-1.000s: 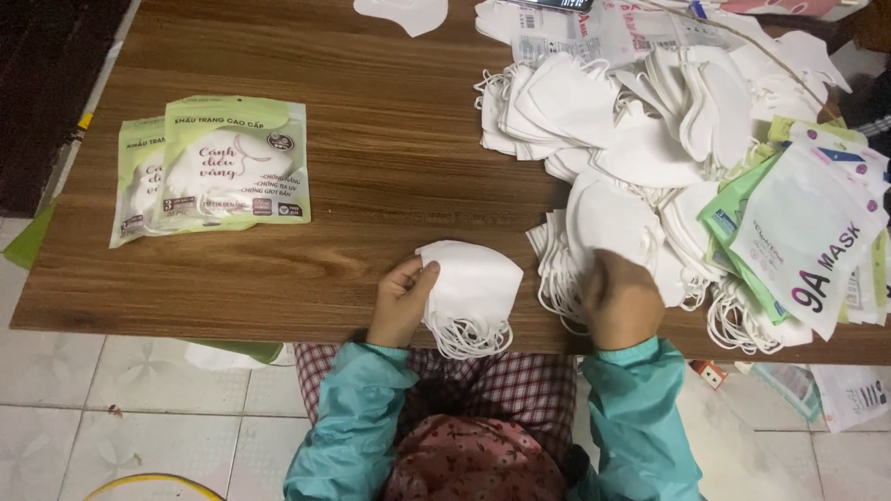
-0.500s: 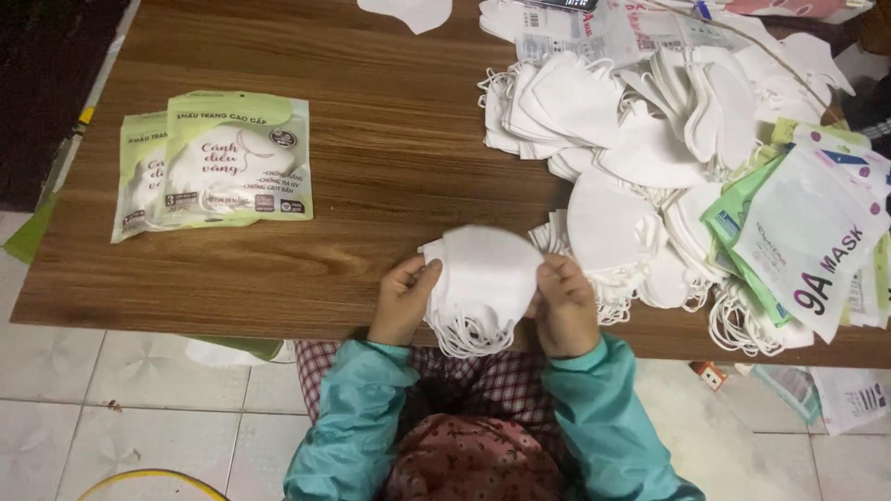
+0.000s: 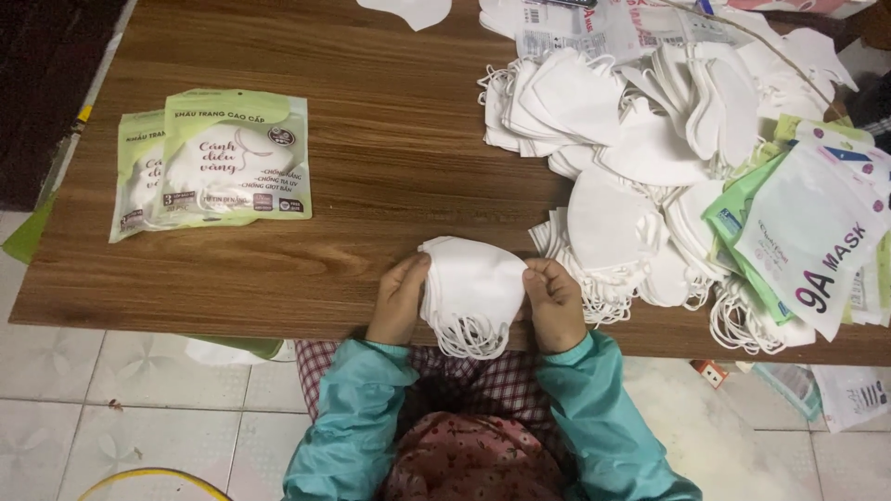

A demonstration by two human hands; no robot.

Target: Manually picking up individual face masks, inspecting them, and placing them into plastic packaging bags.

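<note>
Two hands squaring a small stack of white masks at the table's near edge.

Left hand (image 3: 401, 299) and right hand (image 3: 554, 301) each pinch one side of the stack (image 3: 471, 288), fingers curled closed on its edges, ear loops hanging below toward the lap. The stack sits on the table (image 3: 390, 167) between both hands, just beside the big loose mask pile (image 3: 650, 139) on the right; green pouches (image 3: 218, 162) lie well apart on the left. To do this well, judged from the grip: press both sides evenly, align the folded edges flush, and keep the loops gathered together so they do not snag the neighbouring pile.
</note>
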